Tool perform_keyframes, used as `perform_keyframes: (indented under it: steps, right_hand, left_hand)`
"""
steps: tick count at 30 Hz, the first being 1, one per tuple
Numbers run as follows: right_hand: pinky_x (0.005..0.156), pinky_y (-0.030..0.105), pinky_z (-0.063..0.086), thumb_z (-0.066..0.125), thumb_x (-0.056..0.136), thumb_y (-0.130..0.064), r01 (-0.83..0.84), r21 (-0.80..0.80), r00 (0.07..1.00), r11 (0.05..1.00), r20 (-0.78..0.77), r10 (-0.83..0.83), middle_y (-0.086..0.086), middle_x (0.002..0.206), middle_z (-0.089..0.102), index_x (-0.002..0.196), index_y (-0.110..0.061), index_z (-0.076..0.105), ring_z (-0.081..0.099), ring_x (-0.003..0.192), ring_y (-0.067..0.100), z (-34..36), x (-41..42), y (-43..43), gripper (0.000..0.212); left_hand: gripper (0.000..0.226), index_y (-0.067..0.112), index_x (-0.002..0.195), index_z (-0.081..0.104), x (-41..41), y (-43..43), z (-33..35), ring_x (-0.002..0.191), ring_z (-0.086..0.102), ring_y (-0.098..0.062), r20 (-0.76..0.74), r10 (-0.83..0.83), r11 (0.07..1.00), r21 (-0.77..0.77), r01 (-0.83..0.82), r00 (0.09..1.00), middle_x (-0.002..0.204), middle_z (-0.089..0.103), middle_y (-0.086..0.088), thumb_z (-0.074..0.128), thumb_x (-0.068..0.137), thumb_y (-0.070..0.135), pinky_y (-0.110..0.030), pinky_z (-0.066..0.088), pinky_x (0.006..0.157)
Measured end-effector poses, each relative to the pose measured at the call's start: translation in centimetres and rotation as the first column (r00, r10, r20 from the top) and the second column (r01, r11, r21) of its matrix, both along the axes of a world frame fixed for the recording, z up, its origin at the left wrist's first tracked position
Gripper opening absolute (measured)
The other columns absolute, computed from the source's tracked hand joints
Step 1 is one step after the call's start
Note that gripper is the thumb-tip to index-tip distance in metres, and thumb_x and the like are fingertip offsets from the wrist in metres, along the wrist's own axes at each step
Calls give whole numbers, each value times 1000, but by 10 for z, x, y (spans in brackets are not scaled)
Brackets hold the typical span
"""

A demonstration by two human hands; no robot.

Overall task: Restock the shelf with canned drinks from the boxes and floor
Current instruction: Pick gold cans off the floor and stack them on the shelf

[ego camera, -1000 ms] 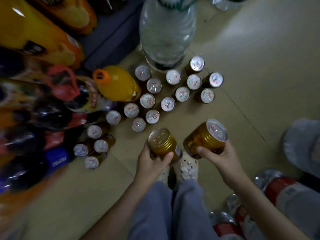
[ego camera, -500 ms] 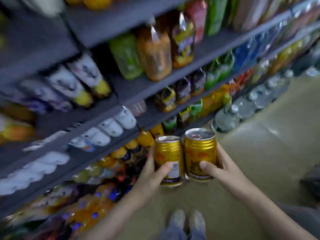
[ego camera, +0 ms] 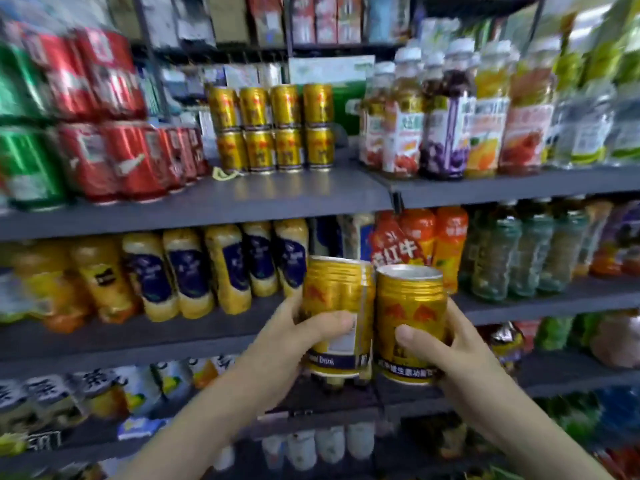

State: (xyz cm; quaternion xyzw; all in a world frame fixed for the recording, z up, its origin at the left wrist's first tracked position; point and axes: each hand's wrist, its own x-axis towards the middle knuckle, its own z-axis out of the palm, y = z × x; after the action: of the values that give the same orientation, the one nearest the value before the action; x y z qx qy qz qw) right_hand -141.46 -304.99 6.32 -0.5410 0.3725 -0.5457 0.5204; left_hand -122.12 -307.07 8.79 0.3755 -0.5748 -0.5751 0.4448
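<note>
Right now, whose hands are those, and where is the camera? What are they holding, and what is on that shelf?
There is no machine here. A person wears a small camera on their head, so the one picture looks forward and down at their own bare hands. The left hand grips a shiny gold metal drink can. The right hand grips a second gold can beside it. In front is a grey metal store shelf. On it stand matching gold cans stacked in two layers, with red cans to their left and tall juice bottles to their right. Bare shelf shows before the stack, so the two cans probably go there.
</note>
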Motion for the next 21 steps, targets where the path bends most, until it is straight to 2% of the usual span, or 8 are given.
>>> perform_keyframes:
  steps: [2,3,5,7,10,13,17,21]
  right_hand:
    - [71,21,55,89,33,-56,0,-105,1000,995,-23,-3,-10,104,71,99,-50,65,68,96,12,31,23,-19,70]
    - [72,23,55,88,38,-53,3,-145,999,989,-38,-9,-10,104,72,94,-51,66,68,95,12,44,33,-30,60]
    - [75,35,57,81,51,-45,9,-223,997,975,-77,-27,-6,102,72,93,-47,67,68,96,17,71,50,-49,45]
    - [77,46,56,79,58,-39,25,-276,993,961,-100,-55,-5,101,72,100,-41,64,67,95,18,94,59,-73,44]
    - [80,29,55,79,60,-36,94,-302,984,949,-119,-136,-5,106,70,117,-28,54,67,99,13,125,65,-122,63]
    - [92,38,51,85,55,-41,127,-278,971,952,-163,-177,2,114,67,125,-17,51,66,103,18,148,62,-179,81]
    - [96,48,49,84,62,-25,128,-188,955,974,-241,-172,10,117,63,126,-8,47,63,105,25,167,57,-247,77]
    - [91,38,47,75,76,-10,111,-108,906,988,-398,-145,7,110,60,124,-5,43,58,105,23,168,56,-290,57]
  left_hand:
    - [43,38,95,66,25,-12,25,88,69,-8,11,67,993,-98,-65,998,92,73,14,87,58,39,-32,54,82]
    - [41,44,95,68,37,-20,36,95,67,-7,16,101,984,-149,-98,995,99,72,16,81,57,54,-37,50,91]
    - [49,50,99,65,58,-37,54,102,65,-6,13,158,957,-249,-150,987,107,69,18,72,52,62,-40,46,97]
    - [62,43,112,60,75,-57,71,104,63,-3,0,215,917,-345,-201,977,110,68,18,70,54,61,-35,46,94]
    - [70,36,119,56,94,-93,100,104,64,-5,14,283,865,-436,-249,959,112,68,15,76,55,56,-33,47,92]
    - [72,32,118,57,105,-135,123,103,65,-8,58,352,838,-465,-287,934,110,69,11,84,53,47,-37,47,96]
    - [53,31,107,56,109,-175,135,102,62,-10,46,391,842,-422,-337,919,109,66,8,86,64,23,-34,46,95]
    - [58,25,111,50,109,-200,130,96,59,-9,40,451,839,-359,-409,891,105,62,8,85,64,22,-25,43,77]
